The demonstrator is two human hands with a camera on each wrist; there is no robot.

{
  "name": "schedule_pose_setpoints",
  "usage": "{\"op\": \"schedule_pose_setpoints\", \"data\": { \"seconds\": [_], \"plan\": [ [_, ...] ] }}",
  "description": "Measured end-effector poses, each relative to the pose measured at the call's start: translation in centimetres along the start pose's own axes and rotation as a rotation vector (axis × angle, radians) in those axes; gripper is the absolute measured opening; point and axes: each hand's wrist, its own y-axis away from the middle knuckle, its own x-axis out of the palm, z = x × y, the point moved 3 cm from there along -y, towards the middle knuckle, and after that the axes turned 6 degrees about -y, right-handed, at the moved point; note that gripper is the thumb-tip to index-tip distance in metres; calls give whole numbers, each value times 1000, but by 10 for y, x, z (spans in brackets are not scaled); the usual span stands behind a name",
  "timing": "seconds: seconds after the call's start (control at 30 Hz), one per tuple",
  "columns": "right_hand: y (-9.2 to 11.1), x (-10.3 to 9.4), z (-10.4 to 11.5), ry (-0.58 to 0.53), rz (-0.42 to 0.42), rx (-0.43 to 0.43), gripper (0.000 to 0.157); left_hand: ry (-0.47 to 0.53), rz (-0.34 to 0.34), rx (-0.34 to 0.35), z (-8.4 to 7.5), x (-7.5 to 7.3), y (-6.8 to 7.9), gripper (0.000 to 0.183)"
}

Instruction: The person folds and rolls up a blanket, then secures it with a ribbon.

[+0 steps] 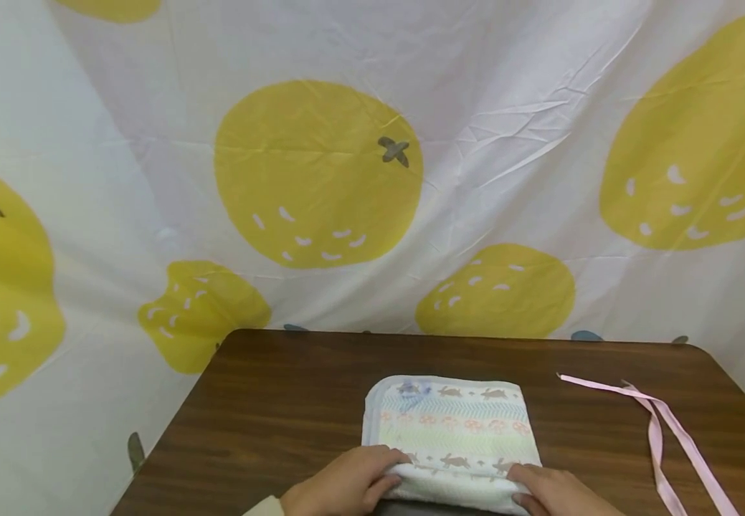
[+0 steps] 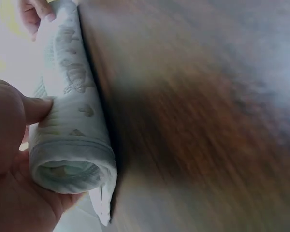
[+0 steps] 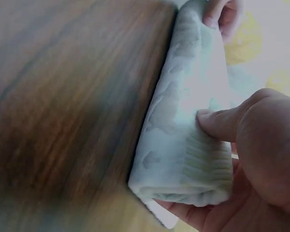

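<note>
A pale quilted cloth [image 1: 452, 416] with rabbits, mushrooms and green and blue zigzag bands lies on the dark table. Its near edge is turned up into a thick roll. My left hand [image 1: 346, 479] grips the roll's left end, my right hand [image 1: 559, 490] its right end. In the left wrist view the thumb of my left hand [image 2: 14, 145] presses on top of the rolled cloth [image 2: 75, 92], whose hollow end faces the camera. The right wrist view shows my right hand [image 3: 251, 154] with fingers under the flatter rolled end and thumb on top.
A pink ribbon [image 1: 682, 430] lies in loose strands on the right of the wood-grain table [image 1: 269, 401]. Behind the table's far edge hangs a white curtain [image 1: 501, 172] printed with big yellow fruit.
</note>
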Motion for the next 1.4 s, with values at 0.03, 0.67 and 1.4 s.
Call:
{"op": "schedule_pose_setpoints", "data": {
  "seconds": [0.03, 0.67, 1.4],
  "plan": [
    [-1, -1, -2, -17, 4, 2, 16, 12, -2, -13, 1, 0, -1, 24],
    [-21, -4, 8, 531, -327, -235, 39, -332, -243, -211, 10, 7, -16, 22],
    [-17, -5, 5, 510, -125, -146, 48, -388, -41, 80, 1, 8, -4, 53]
  ]
}}
